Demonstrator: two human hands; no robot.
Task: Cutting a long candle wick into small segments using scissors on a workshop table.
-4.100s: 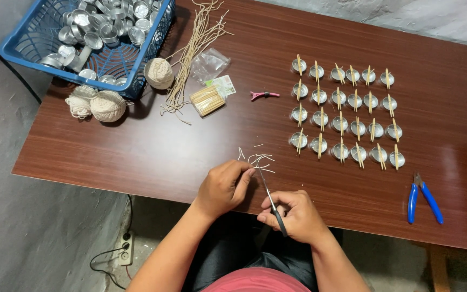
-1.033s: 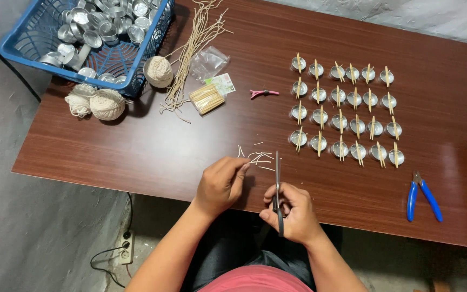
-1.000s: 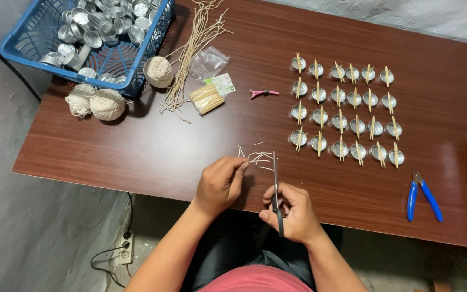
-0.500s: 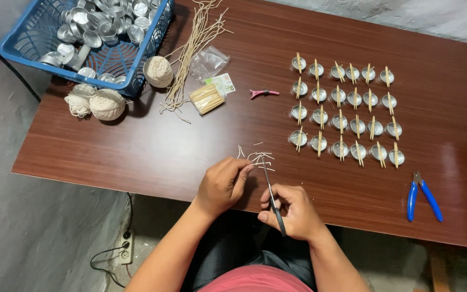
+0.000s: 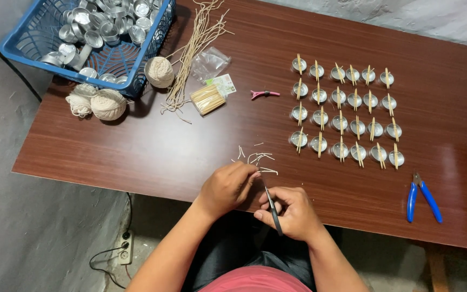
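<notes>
Fingers, left: left hand (image 5: 227, 186) pinches pale cut string pieces (image 5: 259, 157) between thumb and fingertips, at the near edge of the surface (image 5: 136, 146).
Fingers, right: right hand (image 5: 290, 212) is clenched around dark scissors (image 5: 273, 210), just beside the left hand; whether the blades are parted cannot be told.
String pieces: short off-white bits lie scattered on the surface just beyond the left hand's fingertips, near the middle of the near edge.
Metal cups: small round tins (image 5: 346, 111), each with a wooden stick laid across it, stand in four rows toward the right half of the surface.
Pliers: blue-handled pair (image 5: 422, 196) lies near the near right corner, well apart from both hands.
Basket: blue plastic basket (image 5: 25, 42) filled with more metal cups sits at the far left corner.
String balls: two cream balls (image 5: 99, 103) lie beside the basket at the left edge; a third (image 5: 159, 71) rests against the basket's right side.
Long strands: bundle of tan cords (image 5: 195, 48) stretches toward the far edge.
Stick bundle: pack of wooden sticks (image 5: 207, 99) lies near the strands, with a pink clip (image 5: 264, 94) beside it.
</notes>
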